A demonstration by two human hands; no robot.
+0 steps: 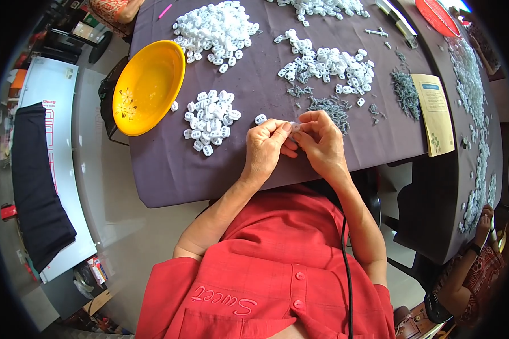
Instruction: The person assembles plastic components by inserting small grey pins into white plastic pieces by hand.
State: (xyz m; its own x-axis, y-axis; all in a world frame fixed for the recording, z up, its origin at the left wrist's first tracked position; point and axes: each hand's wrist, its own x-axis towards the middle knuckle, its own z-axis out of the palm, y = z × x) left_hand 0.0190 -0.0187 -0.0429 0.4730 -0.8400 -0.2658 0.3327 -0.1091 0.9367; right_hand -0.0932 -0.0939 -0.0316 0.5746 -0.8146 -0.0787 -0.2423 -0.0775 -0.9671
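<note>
In front of my chest, at the table's near edge, both hands meet with fingers closed. My left hand (266,146) pinches a small white plastic piece (294,129), mostly hidden by the fingers. My right hand (324,148) grips the same piece from the other side; whether it also holds a grey part cannot be seen. One loose white oval piece (260,119) with dark openings lies just beyond my left hand. A small heap of such white pieces (210,121) is to the left. Past my right hand lies a pile of small grey peg-like parts (332,113).
A yellow bowl (152,85) sits by the left table edge. Larger white piles (215,31) and mixed pieces (333,65) spread farther back. At right are more grey parts (406,93) and a tan booklet (434,116). Another person's hand (483,226) works at the adjoining table.
</note>
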